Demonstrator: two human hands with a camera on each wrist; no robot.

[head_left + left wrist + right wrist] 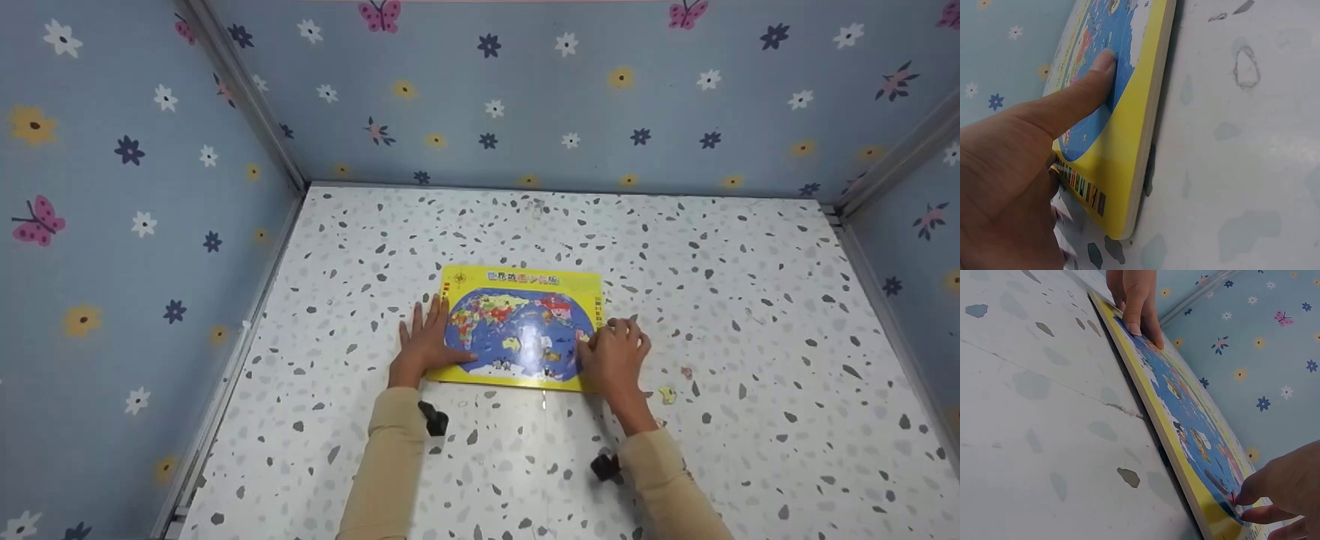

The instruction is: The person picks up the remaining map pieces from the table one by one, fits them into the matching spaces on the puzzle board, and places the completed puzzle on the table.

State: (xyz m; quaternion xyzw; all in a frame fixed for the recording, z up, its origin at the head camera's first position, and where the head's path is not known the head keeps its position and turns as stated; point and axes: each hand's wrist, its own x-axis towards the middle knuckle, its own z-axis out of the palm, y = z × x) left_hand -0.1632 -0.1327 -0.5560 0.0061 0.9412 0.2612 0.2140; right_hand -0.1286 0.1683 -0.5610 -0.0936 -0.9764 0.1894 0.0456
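Note:
A yellow-bordered board with a world map (517, 382) lies flat on the speckled table. My left hand (429, 349) is at its left edge, fingers spread and fairly straight, thumb resting on the blue map; the left wrist view shows this thumb of the left hand (1033, 129) pressing near the board's corner (1123, 185). At the map's right side, my right hand (616, 360) has its fingers bent. In the right wrist view the right hand (1283, 492) pinches a small puzzle piece (1233, 498), partly hidden by the fingertips, against the board (1154, 405).
Two small loose pieces, one yellowish (667, 394) and one pinkish (686, 371), lie on the table (750, 315) right of the right hand. Blue flowered panels (525, 97) stand behind and at both sides. Black objects (433, 418) are beside both wrists.

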